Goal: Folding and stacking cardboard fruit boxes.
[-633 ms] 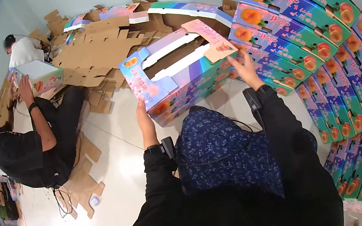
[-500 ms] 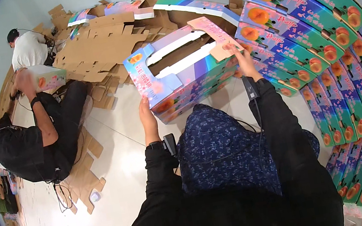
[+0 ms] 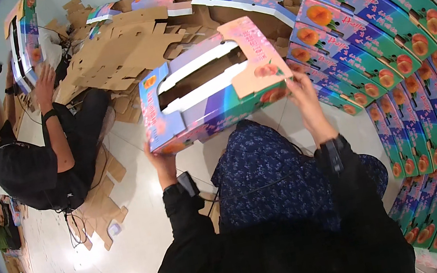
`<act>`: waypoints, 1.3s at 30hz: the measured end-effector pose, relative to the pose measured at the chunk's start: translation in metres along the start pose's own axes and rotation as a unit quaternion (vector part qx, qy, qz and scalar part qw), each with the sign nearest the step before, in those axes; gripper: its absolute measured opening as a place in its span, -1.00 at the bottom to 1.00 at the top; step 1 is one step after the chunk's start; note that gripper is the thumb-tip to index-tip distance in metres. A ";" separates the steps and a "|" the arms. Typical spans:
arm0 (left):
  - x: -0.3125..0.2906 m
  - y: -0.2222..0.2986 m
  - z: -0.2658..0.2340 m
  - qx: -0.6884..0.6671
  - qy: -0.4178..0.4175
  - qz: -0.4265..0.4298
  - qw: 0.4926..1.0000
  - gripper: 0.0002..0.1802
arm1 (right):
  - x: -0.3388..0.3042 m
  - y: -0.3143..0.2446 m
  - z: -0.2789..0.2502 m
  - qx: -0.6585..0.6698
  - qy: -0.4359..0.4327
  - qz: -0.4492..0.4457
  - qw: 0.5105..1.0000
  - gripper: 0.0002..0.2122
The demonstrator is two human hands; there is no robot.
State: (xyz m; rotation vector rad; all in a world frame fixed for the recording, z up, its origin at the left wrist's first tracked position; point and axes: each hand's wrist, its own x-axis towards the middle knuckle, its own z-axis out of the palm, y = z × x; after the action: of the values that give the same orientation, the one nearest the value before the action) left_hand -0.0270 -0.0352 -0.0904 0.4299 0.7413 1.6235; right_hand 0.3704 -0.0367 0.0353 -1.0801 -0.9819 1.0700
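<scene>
A colourful cardboard fruit box [image 3: 209,117] is held up in front of my knees, its long top opening showing a brown inside between white-edged flaps. My left hand [image 3: 162,161] grips the lower left corner, fingers partly hidden beneath it. At the right end, my right hand [image 3: 304,99] holds the box's lower corner, with the thumb against the printed side. Pink and peach panels cover that end, and a blue panel covers the left one.
Stacked finished fruit boxes [image 3: 394,70] rise along my right side. Flat brown cardboard sheets [image 3: 111,56] lie in a heap ahead. On the left a seated co-worker [image 3: 25,165] lifts another fruit box [image 3: 26,41]; cardboard scraps [image 3: 105,206] lie on the pale floor beside them.
My box has shifted left and tilted, its right end swinging toward me, with both hands still on it. The co-worker's box has risen and turned upright.
</scene>
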 end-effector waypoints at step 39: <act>-0.119 -0.123 0.257 0.274 -0.565 -0.107 0.771 -0.14 | -0.484 -0.091 -0.288 0.244 0.224 -0.282 0.900 -0.42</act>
State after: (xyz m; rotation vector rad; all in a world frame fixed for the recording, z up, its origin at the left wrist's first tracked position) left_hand 0.2535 -0.0864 0.0280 1.5142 0.2625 0.6374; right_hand 0.5646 -0.5728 0.0240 -0.5301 -0.5476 0.5038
